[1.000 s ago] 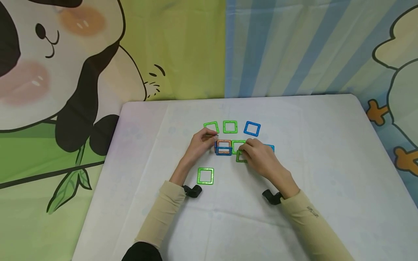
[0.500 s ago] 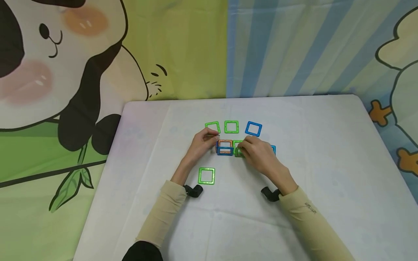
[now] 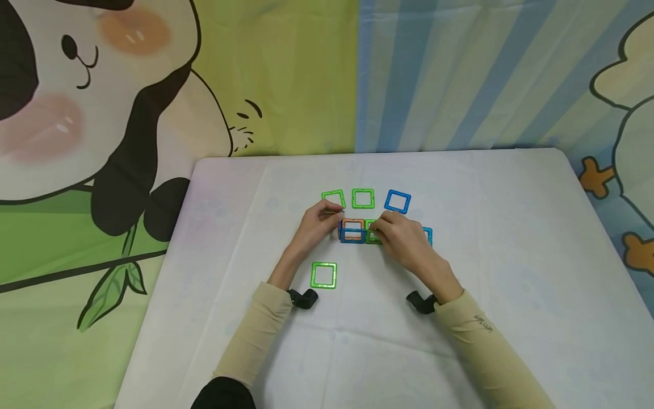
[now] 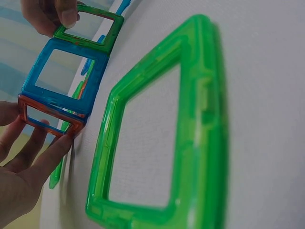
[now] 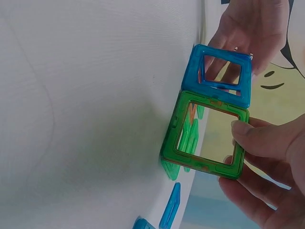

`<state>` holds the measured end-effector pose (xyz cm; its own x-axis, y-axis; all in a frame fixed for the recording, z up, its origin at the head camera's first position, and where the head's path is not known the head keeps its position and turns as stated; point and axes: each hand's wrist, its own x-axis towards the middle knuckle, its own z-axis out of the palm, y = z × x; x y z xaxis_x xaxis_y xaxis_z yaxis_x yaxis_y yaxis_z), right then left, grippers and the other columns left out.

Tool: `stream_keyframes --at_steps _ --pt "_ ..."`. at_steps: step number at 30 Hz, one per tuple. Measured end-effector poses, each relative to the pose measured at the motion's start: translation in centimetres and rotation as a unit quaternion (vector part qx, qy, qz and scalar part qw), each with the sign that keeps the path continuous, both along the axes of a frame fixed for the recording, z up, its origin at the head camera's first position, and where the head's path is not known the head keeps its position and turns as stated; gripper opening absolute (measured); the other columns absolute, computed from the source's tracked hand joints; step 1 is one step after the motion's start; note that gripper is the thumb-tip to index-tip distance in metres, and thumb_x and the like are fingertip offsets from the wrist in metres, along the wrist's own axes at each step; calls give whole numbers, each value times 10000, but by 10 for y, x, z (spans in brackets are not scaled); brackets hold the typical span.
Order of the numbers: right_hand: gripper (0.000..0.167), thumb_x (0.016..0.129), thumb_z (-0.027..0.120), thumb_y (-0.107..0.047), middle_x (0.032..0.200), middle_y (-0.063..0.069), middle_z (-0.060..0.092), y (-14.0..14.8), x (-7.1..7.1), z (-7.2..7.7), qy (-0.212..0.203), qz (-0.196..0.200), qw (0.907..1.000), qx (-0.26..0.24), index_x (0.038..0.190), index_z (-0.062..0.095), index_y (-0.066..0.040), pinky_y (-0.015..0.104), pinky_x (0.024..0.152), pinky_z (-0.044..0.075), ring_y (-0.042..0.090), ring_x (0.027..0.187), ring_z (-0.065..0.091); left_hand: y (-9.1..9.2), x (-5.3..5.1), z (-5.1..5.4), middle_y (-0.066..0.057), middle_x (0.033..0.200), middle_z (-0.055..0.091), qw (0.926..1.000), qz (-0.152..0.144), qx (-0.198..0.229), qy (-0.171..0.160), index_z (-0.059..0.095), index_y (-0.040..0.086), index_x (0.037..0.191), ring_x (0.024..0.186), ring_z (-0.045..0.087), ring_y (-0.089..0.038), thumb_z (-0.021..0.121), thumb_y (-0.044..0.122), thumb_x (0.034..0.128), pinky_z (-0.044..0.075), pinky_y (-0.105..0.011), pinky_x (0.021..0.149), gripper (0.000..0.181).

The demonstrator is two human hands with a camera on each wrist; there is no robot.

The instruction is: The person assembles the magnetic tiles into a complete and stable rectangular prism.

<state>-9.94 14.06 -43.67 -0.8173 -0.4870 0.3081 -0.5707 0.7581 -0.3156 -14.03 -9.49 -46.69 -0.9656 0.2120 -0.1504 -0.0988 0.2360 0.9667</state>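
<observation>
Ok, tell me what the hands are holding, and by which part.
The right hand pinches the standing green square by its upper edge. The left hand touches an edge of the orange end square; whether it grips is unclear.

Wears beige sleeves (image 3: 252, 335), with dark lettering (image 3: 482, 323) on the right one; bears a black camera (image 3: 304, 299) at each wrist; shows black cloth (image 3: 223, 393) farther up the left arm.
</observation>
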Motion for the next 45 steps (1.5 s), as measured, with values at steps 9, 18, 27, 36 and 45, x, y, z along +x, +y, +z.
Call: stream_keyframes --at_steps 9,18,27,36,45 --pt "184 882 805 -49 989 115 718 1 2 2 -166 19 9999 -38 1059 772 -11 373 717 606 237 892 682 -1 1 -1 -86 1278 664 10000 11 48 -32 677 84 1237 1211 653 -249 665 195 1007 544 -392 974 255" --pt "287 836 849 -64 1058 130 722 22 10 2 -211 -182 9995 -148 1099 754 -2 416 703 600 278 963 684 -1 1 -1 -108 1296 661 9999 -9 93 -92 662 46 1264 1208 652 -258 658 180 1009 554 -361 951 288" --pt "297 871 786 -11 1121 169 706 51 15 -6 -724 -548 9959 37 1160 725 25 480 805 597 336 1040 664 -3 1 0 -97 1290 654 9999 -54 131 -81 657 46 1276 1212 646 -252 659 205 1011 548 -367 952 309" --pt "406 855 691 64 1286 252 635 64 16 -12 -1125 -600 9909 439 1258 654 84 534 911 565 419 1186 597 -2 1 0 -94 1288 654 9998 -39 148 -88 664 54 1266 1209 645 -248 660 196 1010 540 -381 975 292" --pt "496 856 679 51 1374 300 563 64 17 -16 -1280 -690 9854 885 1341 589 101 589 1022 489 486 1258 534 -2 0 -1 -94 1296 651 9998 -85 175 -97 658 42 1279 1219 640 -251 659 205 1013 541 -374 962 312"
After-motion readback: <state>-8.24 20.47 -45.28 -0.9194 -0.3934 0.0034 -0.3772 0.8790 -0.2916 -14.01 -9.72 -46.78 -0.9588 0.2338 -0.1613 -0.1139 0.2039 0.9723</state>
